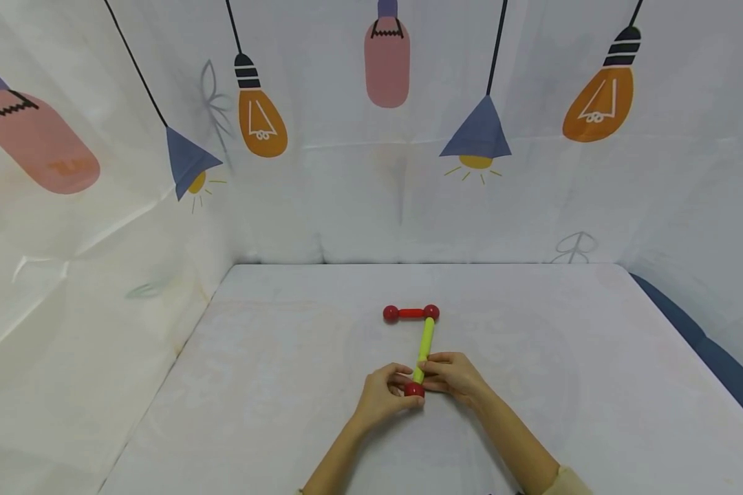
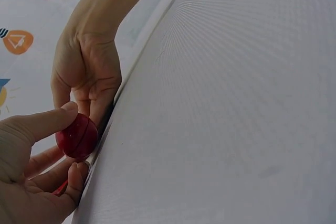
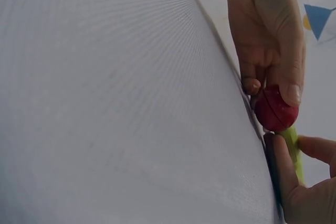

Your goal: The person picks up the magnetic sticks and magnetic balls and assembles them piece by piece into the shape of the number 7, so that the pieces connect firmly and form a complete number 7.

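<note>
In the head view my left hand (image 1: 384, 395) holds a red ball (image 1: 414, 390) between thumb and fingers, low on the white table. My right hand (image 1: 455, 377) pinches a yellow-green rod (image 1: 426, 340) near that ball. The rod's lower end meets the ball, and its upper end reaches a second red ball (image 1: 431, 313). From there a short red rod (image 1: 411, 313) runs left to a third red ball (image 1: 391, 314). In the right wrist view, thumb and finger sit on either side of the rod (image 3: 294, 153). A seam crosses the held ball (image 2: 77, 136) in the left wrist view.
The white tabletop (image 1: 272, 344) spreads around the hands on all sides. Behind it hangs a pale cloth (image 1: 347, 192) printed with lamps and bulbs. A dark blue shape (image 1: 706, 344) lies beyond the table's right edge.
</note>
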A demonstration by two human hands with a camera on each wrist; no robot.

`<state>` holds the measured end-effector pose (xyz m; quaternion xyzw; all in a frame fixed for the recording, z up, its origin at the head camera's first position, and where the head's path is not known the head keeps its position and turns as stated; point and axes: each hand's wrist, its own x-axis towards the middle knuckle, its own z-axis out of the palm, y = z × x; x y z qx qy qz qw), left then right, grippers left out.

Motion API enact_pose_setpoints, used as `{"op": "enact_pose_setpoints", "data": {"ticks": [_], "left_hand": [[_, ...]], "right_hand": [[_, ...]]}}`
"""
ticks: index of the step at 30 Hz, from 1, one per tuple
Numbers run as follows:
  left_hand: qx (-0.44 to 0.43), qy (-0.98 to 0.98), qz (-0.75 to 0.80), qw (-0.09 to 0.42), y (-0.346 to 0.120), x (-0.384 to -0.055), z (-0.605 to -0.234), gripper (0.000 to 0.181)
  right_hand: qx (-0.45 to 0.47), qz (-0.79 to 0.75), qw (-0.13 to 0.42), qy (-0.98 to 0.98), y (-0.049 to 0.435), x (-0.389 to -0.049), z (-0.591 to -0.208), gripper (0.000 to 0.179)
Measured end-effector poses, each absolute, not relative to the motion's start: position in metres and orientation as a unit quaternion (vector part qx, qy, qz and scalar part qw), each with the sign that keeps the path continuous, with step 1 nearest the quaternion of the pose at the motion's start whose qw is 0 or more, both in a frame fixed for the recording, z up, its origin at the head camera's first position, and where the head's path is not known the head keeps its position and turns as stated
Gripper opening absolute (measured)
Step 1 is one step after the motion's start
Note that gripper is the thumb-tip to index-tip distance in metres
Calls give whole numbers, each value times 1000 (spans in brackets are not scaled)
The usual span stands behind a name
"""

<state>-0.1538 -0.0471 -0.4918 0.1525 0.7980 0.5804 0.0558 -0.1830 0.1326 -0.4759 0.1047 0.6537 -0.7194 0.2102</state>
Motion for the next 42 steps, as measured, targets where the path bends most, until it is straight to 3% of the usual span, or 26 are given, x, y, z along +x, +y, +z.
{"op": "enact_pose_setpoints", "data": {"ticks": [14,24,42], "left_hand": [[167,797,578,49,-48,-155,-492,41],[175,799,572,60,-49,-137,-447,39],[180,798,571,63,-49,-143,-462,39]], "right_hand": [[93,-716,219,656,134,-185,-476,47],[90,-706,225,666,135,-186,-479,48],[81,-695,222,679,136,-183,-478,48]]}}
